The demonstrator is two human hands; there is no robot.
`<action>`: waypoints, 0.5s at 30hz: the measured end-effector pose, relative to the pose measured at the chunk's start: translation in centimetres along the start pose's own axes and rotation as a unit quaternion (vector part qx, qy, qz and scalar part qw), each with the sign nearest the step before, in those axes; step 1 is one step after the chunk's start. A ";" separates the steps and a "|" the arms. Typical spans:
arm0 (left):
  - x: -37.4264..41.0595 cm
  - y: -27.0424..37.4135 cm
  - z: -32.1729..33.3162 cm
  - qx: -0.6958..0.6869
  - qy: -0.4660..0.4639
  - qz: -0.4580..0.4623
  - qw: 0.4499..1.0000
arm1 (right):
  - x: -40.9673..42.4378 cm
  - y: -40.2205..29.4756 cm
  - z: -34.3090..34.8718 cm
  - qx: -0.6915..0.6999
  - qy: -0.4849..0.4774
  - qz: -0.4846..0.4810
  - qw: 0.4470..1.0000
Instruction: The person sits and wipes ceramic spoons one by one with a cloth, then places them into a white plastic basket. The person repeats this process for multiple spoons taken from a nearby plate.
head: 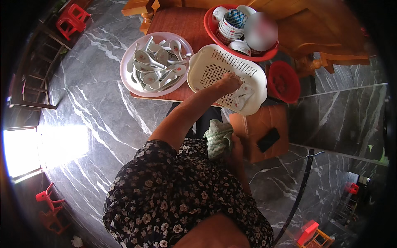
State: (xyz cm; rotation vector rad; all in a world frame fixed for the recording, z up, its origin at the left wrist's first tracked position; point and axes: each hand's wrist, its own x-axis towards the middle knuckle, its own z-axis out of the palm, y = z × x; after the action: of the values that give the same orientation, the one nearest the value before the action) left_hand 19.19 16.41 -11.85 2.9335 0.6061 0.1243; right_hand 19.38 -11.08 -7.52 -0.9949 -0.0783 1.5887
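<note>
My left hand [231,83] reaches down into a cream plastic colander basket [259,69]. Its fingers are beside a few white ceramic spoons [245,98] lying at the basket's right side; whether they grip one is hidden. In front of my lap, my right hand [236,145] holds a bunched pale green cloth [218,138]. To the left of the basket, a translucent pinkish plastic basin [125,69] is heaped with white ceramic soup spoons [150,77], some with red flower prints.
A red plastic basin [212,34] behind the basket holds stacked flowered bowls [228,31] and a blue-white cloth [235,18]. All stand on a wooden surface [173,20]. A smaller red basin [283,82] is at right. A black phone [268,139] lies on a brown seat or box [248,124].
</note>
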 end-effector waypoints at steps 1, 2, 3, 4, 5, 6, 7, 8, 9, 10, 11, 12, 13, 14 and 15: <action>0.1 0.1 0.4 0.001 -0.002 -0.011 1.000 | -0.2 0.0 0.2 0.029 -0.011 -0.001 1.000; 0.1 0.2 0.9 0.001 -0.004 -0.023 1.000 | -0.5 -0.2 0.5 0.058 -0.023 -0.002 0.998; 0.1 0.3 1.3 0.001 -0.006 -0.034 0.999 | -0.9 -0.7 1.3 0.078 -0.067 -0.004 0.995; 0.0 0.2 1.7 -0.004 -0.001 -0.035 0.999 | -1.4 -1.5 2.4 0.099 -0.112 -0.005 0.989; 0.0 -0.1 2.1 -0.010 0.003 -0.038 0.999 | -1.5 -1.9 3.0 0.119 -0.158 -0.006 0.980; 0.1 -0.5 2.2 -0.015 0.009 -0.040 0.999 | -1.3 -1.9 3.1 0.144 -0.161 0.010 0.976; 0.1 -0.9 2.3 -0.008 -0.003 -0.057 0.998 | -1.0 -1.9 3.1 0.169 -0.165 0.027 0.971; 0.0 -1.4 2.5 -0.001 -0.015 -0.075 0.997 | -0.8 -1.7 3.0 0.192 -0.169 0.045 0.966; 0.2 -1.4 2.3 0.004 -0.025 -0.082 0.996 | -0.7 -0.9 1.7 0.078 -0.130 -0.035 0.988; -0.3 -1.5 1.9 -0.040 0.020 -0.094 0.995 | -0.3 0.0 0.4 -0.038 -0.094 -0.107 0.989; -0.9 -1.7 1.4 -0.084 0.065 -0.105 0.989 | -0.2 0.4 -0.9 -0.102 -0.077 -0.152 0.980; -1.6 -2.0 0.4 -0.124 0.110 -0.114 0.980 | -0.3 0.4 -1.1 -0.165 -0.053 -0.198 0.965; -2.3 -2.4 -0.7 -0.177 0.136 -0.114 0.968 | -1.4 -0.9 0.7 -0.178 -0.048 -0.215 0.959; -3.1 -2.8 -1.9 -0.229 0.161 -0.113 0.953 | -1.4 -1.2 0.8 -0.124 -0.079 -0.211 0.966; -3.7 -3.0 -3.6 -0.282 0.187 -0.106 0.935 | -1.6 -1.5 0.9 -0.070 -0.107 -0.209 0.970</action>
State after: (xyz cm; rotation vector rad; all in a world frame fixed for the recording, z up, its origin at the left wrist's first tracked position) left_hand 14.25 18.12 -9.02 2.2810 0.7772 0.7140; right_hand 19.95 -11.56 -5.24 -0.8438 -0.5218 1.3057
